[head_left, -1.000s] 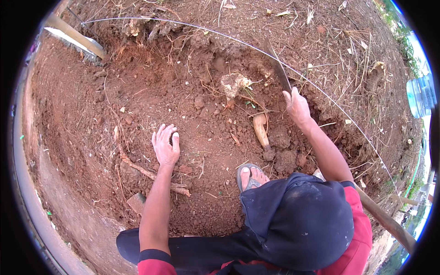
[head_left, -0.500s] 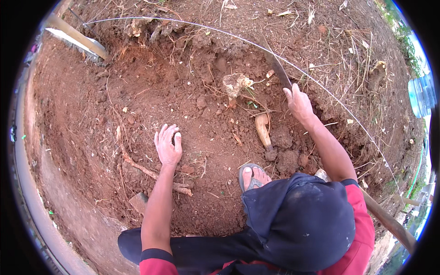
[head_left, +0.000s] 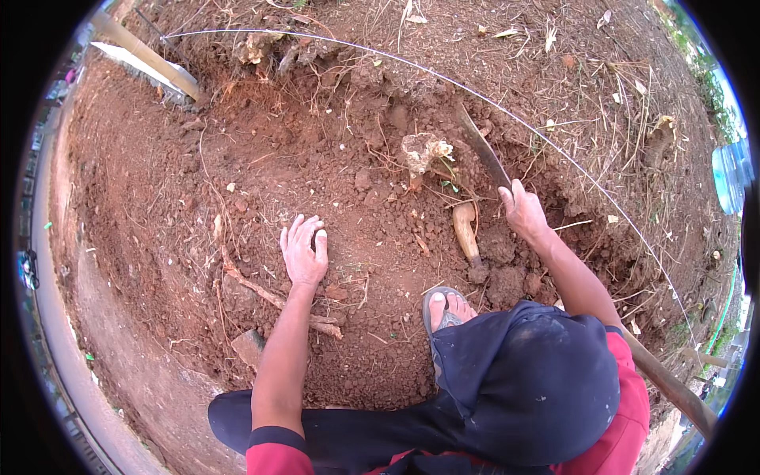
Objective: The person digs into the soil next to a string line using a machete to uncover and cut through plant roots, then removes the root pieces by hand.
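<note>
My right hand is closed round the handle end of a machete, its dark blade slanting away to the upper left over the dug soil. Just left of the blade stands a cut stump with a pale, ragged top. A curved, pale wooden handle lies below the stump, its dark lower end against the clods. My left hand hovers over or rests on the loose soil, fingers spread and holding nothing; whether it touches is unclear. Near that wrist lies a brown root.
A white string curves across the dug edge. A wooden post stands at the far left, and a long wooden pole lies at the lower right. My sandalled foot is on the soil. A clear blue container appears at the right.
The machete and my right hand have come down toward me, so the blade no longer crosses the string in view. My left hand stays put; the whole view has shifted slightly.
</note>
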### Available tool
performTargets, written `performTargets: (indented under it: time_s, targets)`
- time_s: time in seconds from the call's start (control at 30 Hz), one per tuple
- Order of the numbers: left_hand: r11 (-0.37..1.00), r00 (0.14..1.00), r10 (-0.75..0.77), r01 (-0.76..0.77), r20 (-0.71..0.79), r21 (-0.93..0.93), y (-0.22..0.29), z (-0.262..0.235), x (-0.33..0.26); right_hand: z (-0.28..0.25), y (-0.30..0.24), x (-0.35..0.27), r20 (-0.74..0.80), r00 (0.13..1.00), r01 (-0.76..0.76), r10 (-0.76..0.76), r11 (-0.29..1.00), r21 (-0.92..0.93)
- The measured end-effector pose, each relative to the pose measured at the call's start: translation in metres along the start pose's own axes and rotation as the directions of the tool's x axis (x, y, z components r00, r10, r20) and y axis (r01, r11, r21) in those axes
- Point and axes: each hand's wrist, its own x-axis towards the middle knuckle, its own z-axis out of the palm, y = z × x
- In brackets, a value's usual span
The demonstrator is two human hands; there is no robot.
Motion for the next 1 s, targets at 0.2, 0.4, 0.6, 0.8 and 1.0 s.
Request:
performTargets:
  time_s: [0.2, 0.4, 0.6, 0.8, 1.0]
  targets:
    - [1.0, 1.0, 0.016, -0.016, -0.005, 0.006, -0.001, -0.003, 0.0, -0.036, -0.044, 0.015, -0.341, 0.93, 0.018, 0.134, 0.913, 0.409]
    - [0.999, 1.0, 0.028, -0.028, -0.011, -0.034, -0.001, -0.002, 0.001, 0.025, -0.034, -0.017, 0.119, 0.991, -0.082, 0.062, 0.982, 0.169]
    - [0.999, 1.0, -0.005, 0.005, 0.006, -0.054, 0.005, -0.003, 0.001, 0.005, -0.01, -0.112, 0.269, 0.963, -0.094, 0.021, 0.961, 0.261]
    - [1.0, 1.0, 0.006, -0.005, 0.019, -0.01, 0.005, -0.003, 0.001, 0.02, -0.026, -0.172, 0.247, 0.919, -0.394, 0.306, 0.706, 0.589]
    - [1.0, 1.0, 0.002, -0.002, 0.025, -0.006, 0.005, -0.001, 0.001, 0.042, -0.036, -0.072, 0.221, 0.965, -0.254, 0.143, 0.727, 0.638]
